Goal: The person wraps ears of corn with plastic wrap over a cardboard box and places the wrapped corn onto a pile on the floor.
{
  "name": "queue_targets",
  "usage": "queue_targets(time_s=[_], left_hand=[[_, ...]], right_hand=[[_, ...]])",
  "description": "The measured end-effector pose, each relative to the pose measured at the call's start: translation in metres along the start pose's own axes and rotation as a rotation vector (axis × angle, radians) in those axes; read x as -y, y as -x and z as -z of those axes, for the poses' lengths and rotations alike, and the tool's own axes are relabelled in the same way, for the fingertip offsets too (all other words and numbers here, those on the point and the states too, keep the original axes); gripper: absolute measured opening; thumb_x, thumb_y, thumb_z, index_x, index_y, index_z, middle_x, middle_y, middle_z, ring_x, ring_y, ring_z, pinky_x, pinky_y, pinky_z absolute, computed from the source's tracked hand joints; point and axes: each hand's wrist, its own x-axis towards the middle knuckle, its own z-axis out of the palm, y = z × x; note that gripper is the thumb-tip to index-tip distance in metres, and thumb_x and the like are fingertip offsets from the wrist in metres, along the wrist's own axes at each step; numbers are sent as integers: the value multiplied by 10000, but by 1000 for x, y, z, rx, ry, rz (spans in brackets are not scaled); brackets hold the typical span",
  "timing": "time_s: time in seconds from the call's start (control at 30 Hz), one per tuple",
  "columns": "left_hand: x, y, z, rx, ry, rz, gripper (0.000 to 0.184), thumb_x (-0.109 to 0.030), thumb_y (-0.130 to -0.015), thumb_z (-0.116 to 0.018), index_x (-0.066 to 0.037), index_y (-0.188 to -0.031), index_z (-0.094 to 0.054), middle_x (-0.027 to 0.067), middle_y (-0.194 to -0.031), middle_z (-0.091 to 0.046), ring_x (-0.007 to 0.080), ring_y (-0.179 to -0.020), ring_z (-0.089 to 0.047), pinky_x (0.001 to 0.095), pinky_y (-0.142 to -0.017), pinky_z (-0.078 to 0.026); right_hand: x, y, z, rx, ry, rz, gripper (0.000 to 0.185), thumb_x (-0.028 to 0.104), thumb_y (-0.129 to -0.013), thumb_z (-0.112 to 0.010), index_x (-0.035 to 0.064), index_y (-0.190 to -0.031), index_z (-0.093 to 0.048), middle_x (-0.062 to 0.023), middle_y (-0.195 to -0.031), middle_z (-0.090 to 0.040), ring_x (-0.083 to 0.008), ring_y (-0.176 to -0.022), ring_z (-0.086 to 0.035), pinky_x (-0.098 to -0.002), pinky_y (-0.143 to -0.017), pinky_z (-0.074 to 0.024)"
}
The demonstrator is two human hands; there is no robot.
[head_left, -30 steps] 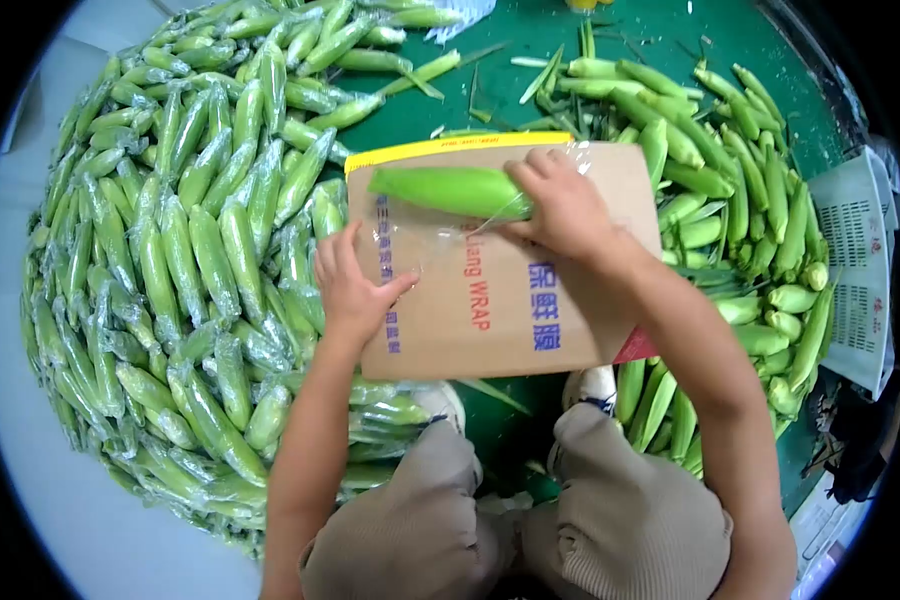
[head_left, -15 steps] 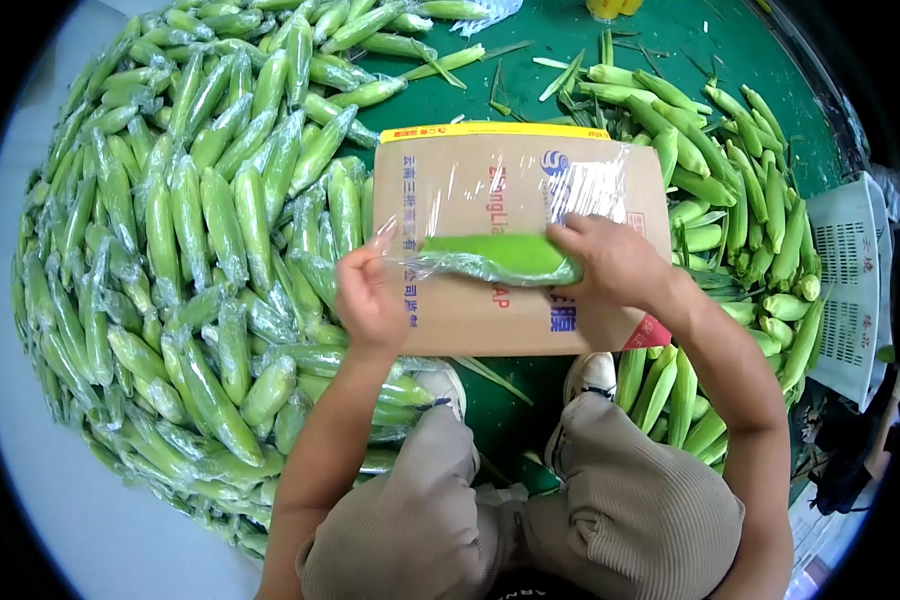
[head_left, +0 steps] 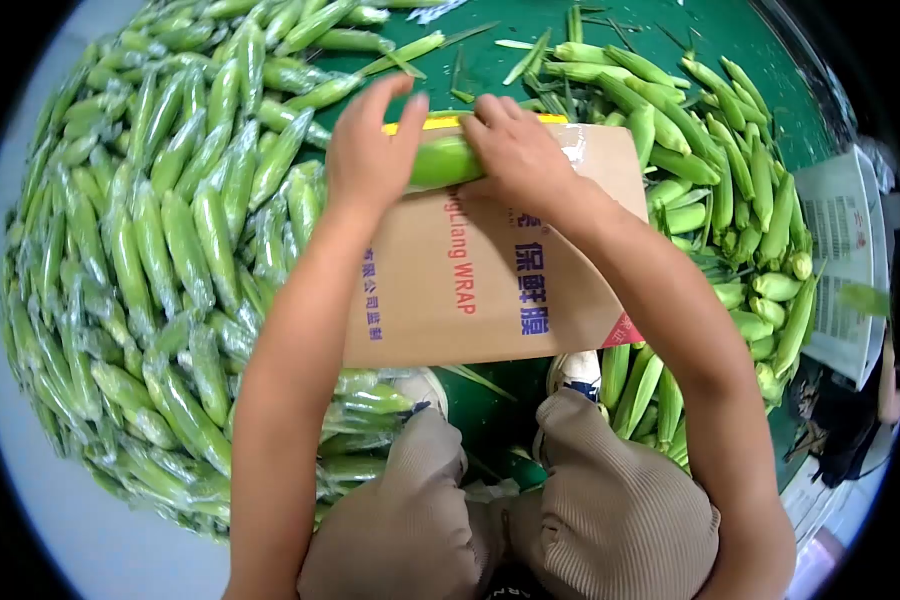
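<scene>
A green ear of corn [head_left: 442,163] in its husk lies at the far edge of a cardboard box [head_left: 420,290], beside a yellow strip [head_left: 435,122]. My right hand [head_left: 518,150] is closed over the corn's right end. At its left end is my left hand [head_left: 368,145], fingers stretched upward and thumb held apart; whether the palm touches the husk I cannot tell. Clear plastic film shows as a shine near the box's far right corner. Printed lettering covers the box, which lies across the space above my knees.
A big heap of film-wrapped corn [head_left: 135,250] fills the left side. Unwrapped ears [head_left: 710,150] are piled on the right over the green floor [head_left: 490,50]. A pale plastic crate [head_left: 842,270] stands at the far right. My shoes [head_left: 575,375] are just below the box.
Both hands have moved away from me with the corn, from the middle of the box to its far edge. My left hand has let go of the film and spread its fingers.
</scene>
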Motion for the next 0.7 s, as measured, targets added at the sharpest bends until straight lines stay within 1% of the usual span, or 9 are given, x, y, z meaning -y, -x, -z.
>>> queue_targets(time_s=[0.1, 0.17, 0.23, 0.27, 0.37, 0.4, 0.5, 0.53, 0.7], left_hand=[[-20, 53, 8, 82, -532, -508, 573, -176, -856, -787, -119, -1404, -628, 134, -1293, -705, 313, -1247, -653, 401, -1057, -509], [-18, 71, 12, 88, -587, -609, 635, -187, -805, -809, -143, -1408, -615, 107, -1261, -716, 301, -1205, -670, 396, -1029, -523], [-13, 93, 15, 174, -605, -572, 656, -205, -765, -826, -156, -1387, -621, 82, -1231, -725, 291, -1153, -685, 392, -998, -534], [-12, 97, 17, 258, -597, -509, 646, -218, -751, -833, -157, -1363, -634, 70, -1217, -728, 288, -1121, -691, 391, -982, -539], [-24, 99, 21, 496, -485, -266, 603, -285, -719, -842, -163, -1285, -671, 86, -1129, -749, 322, -1015, -711, 436, -894, -567], [-40, 96, 27, 600, -449, -173, 599, -292, -720, -837, -165, -1282, -673, 108, -1118, -750, 337, -1005, -712, 448, -883, -571], [-52, 93, 29, 799, -381, -169, 576, -310, -731, -807, -166, -1273, -677, 164, -1067, -750, 389, -967, -716, 494, -860, -575], [-51, 94, 30, 837, -395, -186, 571, -309, -735, -805, -158, -1270, -679, 164, -1067, -750, 390, -963, -717, 493, -864, -575], [-63, 124, 45, 955, -425, -175, 553, -306, -738, -795, -105, -1242, -691, 163, -1059, -756, 385, -946, -726, 478, -854, -583]], right_hand=[[-5, -3, 16, 162, -135, -22, 643, 344, -685, -921, 18, -1155, -629, -162, -1164, -605, -360, -1130, -594, -449, -963, -509], [-11, 7, 34, 318, -410, -47, 673, 477, -749, -886, -13, -1159, -675, -206, -1090, -672, -394, -1036, -649, -455, -934, -527], [9, 13, 49, 675, -552, -171, 720, 589, -795, -840, -31, -1139, -713, -220, -1030, -703, -400, -994, -677, -437, -926, -531], [15, 12, 54, 769, -511, -153, 679, 627, -908, -728, -13, -1132, -744, -214, -1004, -725, -400, -958, -694, -437, -913, -534], [3, -7, 46, 679, -554, -183, 572, 544, -997, -619, 74, -1310, -716, -217, -1288, -700, -389, -1134, -676, -415, -1007, -521], [-6, -4, 21, 376, -522, 13, 548, 503, -1050, -544, 196, -1502, -591, -114, -1586, -518, -323, -1420, -522, -461, -1174, -411], [8, 9, -41, 234, 81, 407, 668, 576, -1026, -536, 262, -1609, -446, -10, -1732, -295, -261, -1595, -263, -572, -1279, -215], [7, 8, -44, 334, -26, 340, 736, 667, -1003, -501, 296, -1631, -402, 53, -1744, -255, -224, -1632, -137, -633, -1292, -69], [19, 10, -35, 387, -62, 302, 859, 782, -917, -529, 311, -1626, -409, 54, -1737, -275, -238, -1629, -150, -602, -1302, -44]])
